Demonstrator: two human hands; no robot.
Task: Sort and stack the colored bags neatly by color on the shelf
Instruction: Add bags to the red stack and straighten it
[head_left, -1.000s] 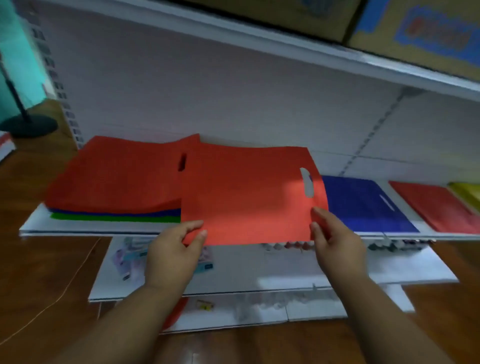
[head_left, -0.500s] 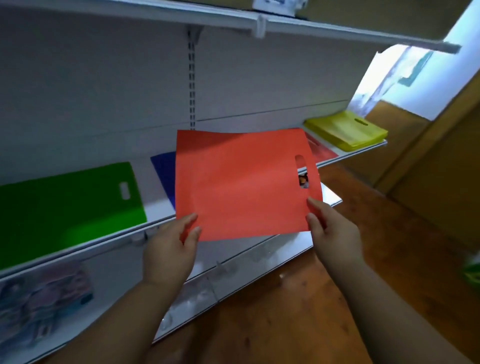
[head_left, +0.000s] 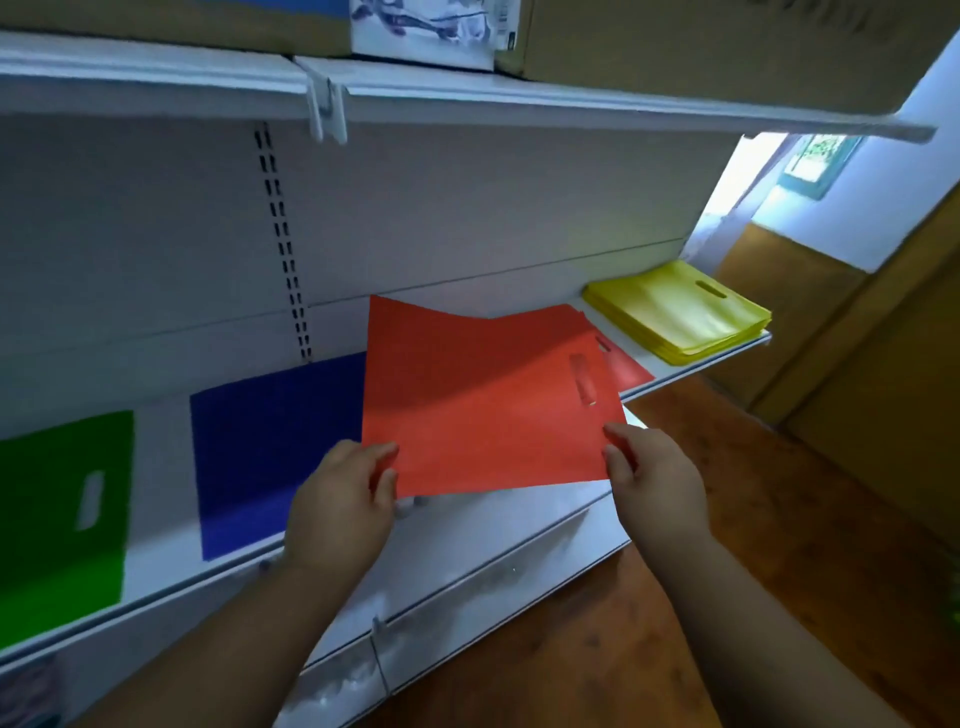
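I hold a flat red bag (head_left: 483, 405) by its near edge, my left hand (head_left: 343, 504) pinching the left corner and my right hand (head_left: 652, 478) the right corner. It hovers over a red stack (head_left: 626, 366) on the white shelf (head_left: 675, 366), mostly hiding that stack. A blue bag (head_left: 270, 447) lies to the left, a green bag (head_left: 57, 519) farther left, and a yellow stack (head_left: 680, 317) at the shelf's right end.
An upper shelf (head_left: 571, 104) with cardboard boxes (head_left: 701, 41) hangs close overhead. A lower shelf (head_left: 467, 597) juts out below the bags. Wooden floor (head_left: 753, 519) spreads to the right, with wooden panels (head_left: 883, 332) beyond.
I carried the red bag from the mixed pile on the left along the shelf to the right. It now hangs lower, over the red stack beside the yellow one.
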